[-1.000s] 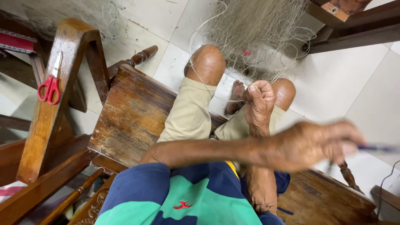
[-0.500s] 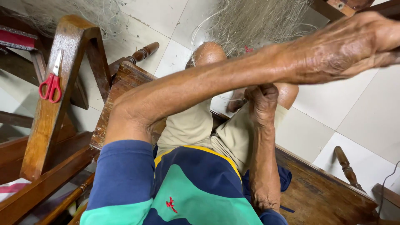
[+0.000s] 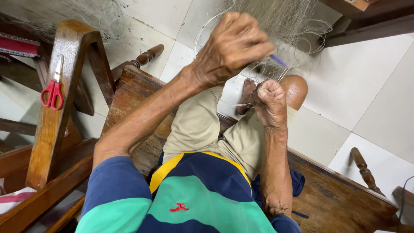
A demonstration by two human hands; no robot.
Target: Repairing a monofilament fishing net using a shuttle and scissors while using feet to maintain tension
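Wood at far left: slanted chair frame (image 3: pixel 64 86), red-handled scissors (image 3: pixel 51 92) hung on it, same spot as a second ago, untouched. Next over, dark wooden bench (image 3: pixel 133 95) under the legs, unmoved.

Then the big change: left hand (image 3: pixel 233 47), flung far out to the right a second ago, swept across and up half a second back, now raised high over the legs, back of the hand to the camera. Closed in a tight pinch on a thin blue netting needle (image 3: pixel 278 60), tip poking out to the right, pale line trailing down toward the other fist. Reads as a long pull of the line just drawn through and brought back up.

Just right and below: right hand (image 3: pixel 269 103), clenched shut on a bunch of net strands, parked in front of the bare knee (image 3: pixel 296 88) exactly as before, toes (image 3: pixel 248 92) just beside it.

Fishing net (image 3: pixel 280 21) itself heaped on the white tiled floor (image 3: pixel 379 95) beyond both hands, strands running down into the right fist.
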